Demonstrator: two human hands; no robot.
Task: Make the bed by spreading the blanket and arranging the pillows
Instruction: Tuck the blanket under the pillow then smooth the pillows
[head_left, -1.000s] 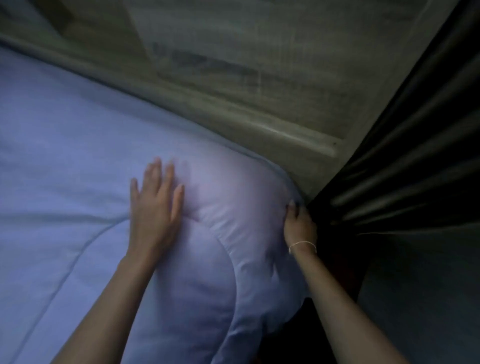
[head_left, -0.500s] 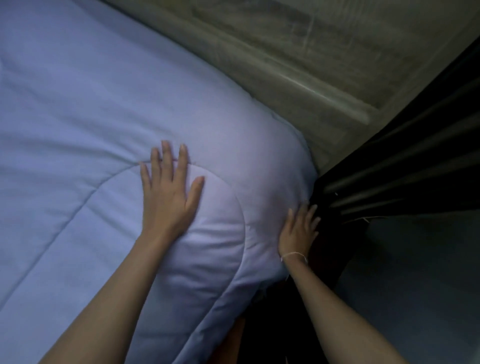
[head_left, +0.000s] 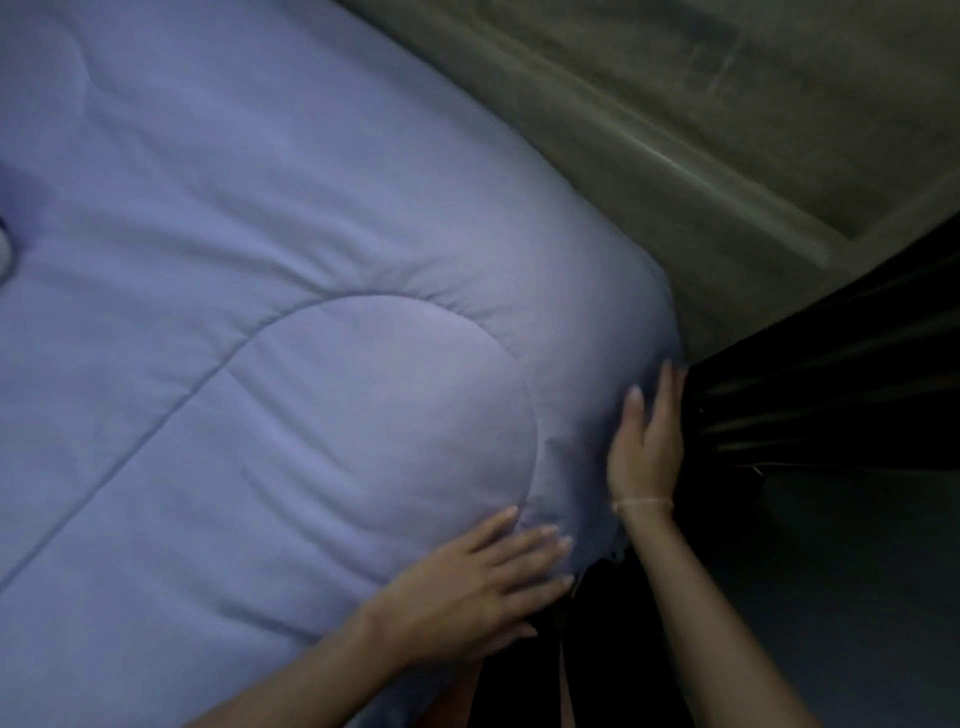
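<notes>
Lavender-blue quilted blanket (head_left: 270, 291) covers bed, rounded corner bulging at right edge beside dark curtain (head_left: 831, 374). Your left hand (head_left: 467, 587) lies flat, fingers spread, palm on blanket's lower edge, gripping nothing. Your right hand (head_left: 647, 441) presses open against corner's side, thin bracelet (head_left: 641, 503) at wrist. No readable writing or labels.

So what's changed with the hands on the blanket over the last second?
The left hand slid from the top of the blanket, near the curved seam, down to its near edge at the corner. The right hand let go of the corner edge it was pinching and now lies flat against the corner's side, beside the dark curtain. Neither hand grips anything. The blanket stays spread and the bracelet is still on the right wrist.
</notes>
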